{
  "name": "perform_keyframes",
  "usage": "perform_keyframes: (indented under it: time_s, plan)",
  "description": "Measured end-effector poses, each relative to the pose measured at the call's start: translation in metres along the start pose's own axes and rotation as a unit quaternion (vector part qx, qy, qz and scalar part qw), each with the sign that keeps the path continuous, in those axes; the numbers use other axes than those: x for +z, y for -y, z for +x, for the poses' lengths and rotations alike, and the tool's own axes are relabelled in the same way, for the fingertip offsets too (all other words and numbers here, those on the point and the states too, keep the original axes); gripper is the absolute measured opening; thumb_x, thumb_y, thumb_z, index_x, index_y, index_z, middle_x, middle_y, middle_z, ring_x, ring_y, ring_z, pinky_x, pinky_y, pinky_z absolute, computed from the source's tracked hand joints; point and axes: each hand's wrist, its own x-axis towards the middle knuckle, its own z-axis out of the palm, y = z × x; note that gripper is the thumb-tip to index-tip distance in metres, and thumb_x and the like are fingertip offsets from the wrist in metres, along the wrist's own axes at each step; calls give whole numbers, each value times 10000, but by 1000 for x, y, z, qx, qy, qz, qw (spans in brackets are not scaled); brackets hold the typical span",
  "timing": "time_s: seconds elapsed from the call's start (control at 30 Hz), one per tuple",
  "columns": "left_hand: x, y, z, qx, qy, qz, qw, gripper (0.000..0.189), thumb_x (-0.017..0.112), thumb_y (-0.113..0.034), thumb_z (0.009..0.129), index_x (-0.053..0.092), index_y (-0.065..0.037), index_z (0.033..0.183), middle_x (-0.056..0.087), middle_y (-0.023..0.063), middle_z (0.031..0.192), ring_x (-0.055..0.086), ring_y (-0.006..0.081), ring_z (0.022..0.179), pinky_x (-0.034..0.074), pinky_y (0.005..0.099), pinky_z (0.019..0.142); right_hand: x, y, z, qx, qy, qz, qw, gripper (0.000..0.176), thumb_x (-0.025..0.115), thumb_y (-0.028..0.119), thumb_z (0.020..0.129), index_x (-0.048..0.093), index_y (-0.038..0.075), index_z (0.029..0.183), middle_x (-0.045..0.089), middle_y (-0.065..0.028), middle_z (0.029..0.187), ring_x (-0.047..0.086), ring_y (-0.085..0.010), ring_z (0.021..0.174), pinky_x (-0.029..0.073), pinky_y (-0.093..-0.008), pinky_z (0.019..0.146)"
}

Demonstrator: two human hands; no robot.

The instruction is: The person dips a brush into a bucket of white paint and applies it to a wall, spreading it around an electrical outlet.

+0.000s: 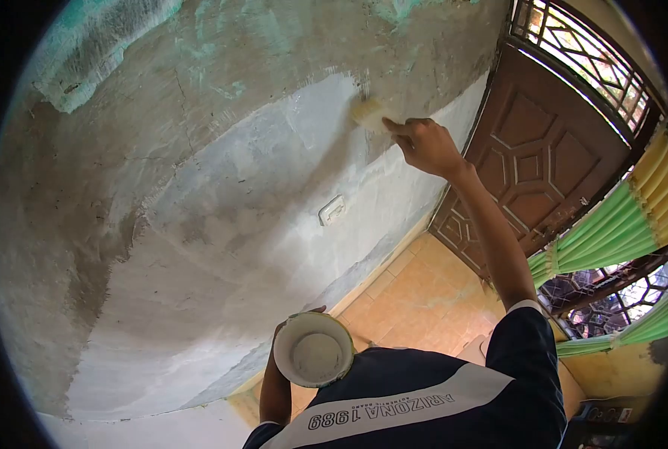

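Note:
In the head view, my right hand (430,146) is closed around a paintbrush (370,114). Its pale bristles touch the wall (237,202) at the upper edge of a whitish painted area, just below bare grey-brown plaster. Low in the view, my left hand (272,367) holds a pale bowl (340,352) close to my chest. White liquid that looks like paint lies in the bowl's bottom. The bowl hides most of the left fingers, though one fingertip shows at its rim.
A white switch or socket plate (332,210) sits on the wall below the brush. Peeling green paint (98,52) remains at upper left. To the right are a brown panelled door (532,157) and green-and-yellow curtains (611,228). Orange tiles (416,299) cover the floor.

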Motion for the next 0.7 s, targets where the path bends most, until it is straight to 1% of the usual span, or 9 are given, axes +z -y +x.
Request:
perform_keyframes:
  time_s: [0.03, 0.07, 0.13, 0.17, 0.23, 0.5, 0.57, 0.63, 0.7]
  plan:
    - [0, 0, -1, -6, -13, 10, 1000, 469, 613, -229, 1114, 658, 54, 1486, 733, 176, 1433, 761, 261, 1180, 636, 422, 1030, -1, -3, -4, 15, 47, -3, 999, 390, 683, 85, 987, 801, 129, 1356, 782, -210, 944, 773, -397, 863, 622, -498, 783]
    - [-1, 0, -1, -7, -13, 11, 1000, 469, 613, -229, 1114, 658, 54, 1486, 733, 176, 1433, 761, 261, 1180, 636, 422, 1030, 1, -9, -8, 16, 47, -2, 999, 390, 683, 85, 987, 801, 129, 1356, 782, -210, 944, 773, -397, 863, 622, -498, 783]
    - [-4, 2, 2, -14, -7, -33, 999, 373, 632, -138, 1095, 702, 80, 1389, 683, 187, 1527, 768, 268, 1157, 660, 431, 991, 4, -22, -8, 21, 135, -37, 990, 410, 663, 67, 968, 810, 138, 1345, 800, -206, 980, 784, -391, 882, 630, -498, 815]
    - [-5, 3, 3, -13, -7, -31, 999, 373, 632, -138, 1095, 702, 80, 1389, 683, 187, 1527, 768, 268, 1157, 660, 431, 991, 1, -19, -4, 22, 133, -36, 990, 410, 663, 67, 968, 810, 138, 1345, 800, -206, 980, 784, -391, 882, 630, -498, 815]
    - [-4, 5, 4, 15, -5, 61, 998, 470, 615, -205, 1112, 647, 42, 1511, 769, 166, 1344, 770, 254, 1144, 641, 416, 1007, -8, -15, 7, -18, 50, 2, 999, 386, 720, 57, 990, 802, 125, 1361, 795, -218, 924, 774, -360, 871, 603, -474, 793]
    - [16, -14, -1, -39, -30, -6, 999, 441, 621, -168, 1111, 663, 33, 1501, 777, 158, 1326, 779, 240, 1111, 646, 393, 985, -50, 6, 41, -39, -61, -10, 997, 412, 737, 47, 991, 789, 130, 1392, 769, -195, 933, 725, -343, 765, 576, -461, 757]
    - [18, -13, -1, -46, -32, -22, 998, 436, 622, -166, 1111, 666, 32, 1498, 777, 155, 1328, 779, 236, 1107, 646, 390, 982, -47, 9, 36, -36, -127, 3, 991, 420, 750, 56, 989, 782, 123, 1402, 749, -186, 895, 709, -338, 743, 567, -459, 739]
    - [19, -14, -2, -27, -39, 38, 998, 436, 623, -168, 1110, 668, 28, 1497, 776, 152, 1327, 779, 237, 1101, 648, 391, 979, -41, 9, 34, -36, -123, 8, 992, 420, 752, 60, 988, 781, 123, 1403, 743, -183, 888, 713, -343, 746, 569, -460, 738]
    - [17, -14, -1, -30, -34, 19, 999, 436, 619, -169, 1111, 669, 29, 1496, 776, 153, 1327, 779, 239, 1100, 648, 393, 979, -30, 5, 32, -35, -121, 13, 992, 421, 754, 65, 987, 780, 122, 1403, 738, -180, 881, 717, -348, 750, 570, -460, 737]
